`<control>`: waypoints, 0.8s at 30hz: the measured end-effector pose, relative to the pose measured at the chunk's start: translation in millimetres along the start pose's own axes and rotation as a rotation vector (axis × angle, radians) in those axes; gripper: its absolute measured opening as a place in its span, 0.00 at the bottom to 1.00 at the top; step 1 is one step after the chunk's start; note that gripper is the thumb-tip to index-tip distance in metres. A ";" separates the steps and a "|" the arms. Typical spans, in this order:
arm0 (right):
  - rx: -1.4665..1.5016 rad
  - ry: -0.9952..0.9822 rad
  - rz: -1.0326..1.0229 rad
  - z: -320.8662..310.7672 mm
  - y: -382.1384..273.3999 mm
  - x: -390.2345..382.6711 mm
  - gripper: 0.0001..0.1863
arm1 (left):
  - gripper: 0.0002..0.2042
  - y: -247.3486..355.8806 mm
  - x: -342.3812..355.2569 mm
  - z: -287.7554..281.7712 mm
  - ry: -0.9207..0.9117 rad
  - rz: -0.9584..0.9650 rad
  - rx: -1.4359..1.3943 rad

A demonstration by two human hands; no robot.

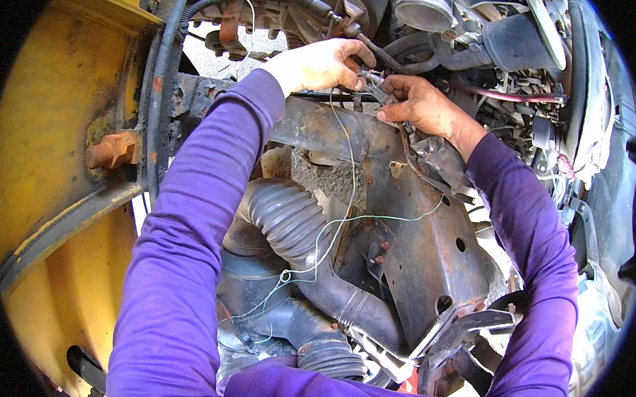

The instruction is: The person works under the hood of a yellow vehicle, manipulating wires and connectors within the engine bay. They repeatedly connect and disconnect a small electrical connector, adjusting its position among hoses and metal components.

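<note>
While my left hand (320, 64) curls its fingers (352, 57) nearly closed over the top of a small metal tool (376, 91), my right hand (418, 103) pinches the same tool from the other side, thumb and forefinger tight on it. Both hands meet just above the rusty frame rail (402, 223), which I take as my landmark. A thin pale wire (350, 171) drops from the tool, down across the rail's face (whether my fingers grip the wire itself I cannot tell) and loops over the black ribbed hose (288, 222) lying against the rail's lower left side. Below the hose sits a wider black duct (326, 348). Left of the rail, the yellow body panel (59, 116) carries a rusted bolt (111, 149). Above and right of the rail, dark hoses and cables (495, 46) crowd the engine bay. My purple sleeves (181, 249) frame the rail on both sides.
</note>
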State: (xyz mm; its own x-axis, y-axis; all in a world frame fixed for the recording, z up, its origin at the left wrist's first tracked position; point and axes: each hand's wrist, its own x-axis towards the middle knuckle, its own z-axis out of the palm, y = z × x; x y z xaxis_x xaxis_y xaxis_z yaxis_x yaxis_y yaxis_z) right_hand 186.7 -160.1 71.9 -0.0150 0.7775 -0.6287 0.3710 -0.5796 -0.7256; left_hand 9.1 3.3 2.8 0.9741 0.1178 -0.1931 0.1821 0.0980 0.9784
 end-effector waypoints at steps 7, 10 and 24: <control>0.017 -0.018 0.026 -0.6 3.8 2.6 0.21 | 0.21 -8.7 4.4 3.6 -0.025 -0.049 -0.078; 0.028 -0.011 0.020 -0.5 5.2 2.0 0.21 | 0.20 -7.8 5.6 4.6 -0.012 -0.047 -0.040; 0.019 -0.008 0.014 0.0 3.8 2.1 0.21 | 0.20 -6.3 4.0 4.1 0.019 -0.020 0.046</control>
State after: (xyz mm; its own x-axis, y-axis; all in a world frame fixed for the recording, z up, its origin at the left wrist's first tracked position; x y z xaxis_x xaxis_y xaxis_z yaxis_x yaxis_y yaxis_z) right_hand 188.1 -160.6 67.8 -0.0178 0.7675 -0.6408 0.3535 -0.5947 -0.7221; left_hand 12.3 -0.9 -3.8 0.9676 0.1348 -0.2134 0.2078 0.0549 0.9766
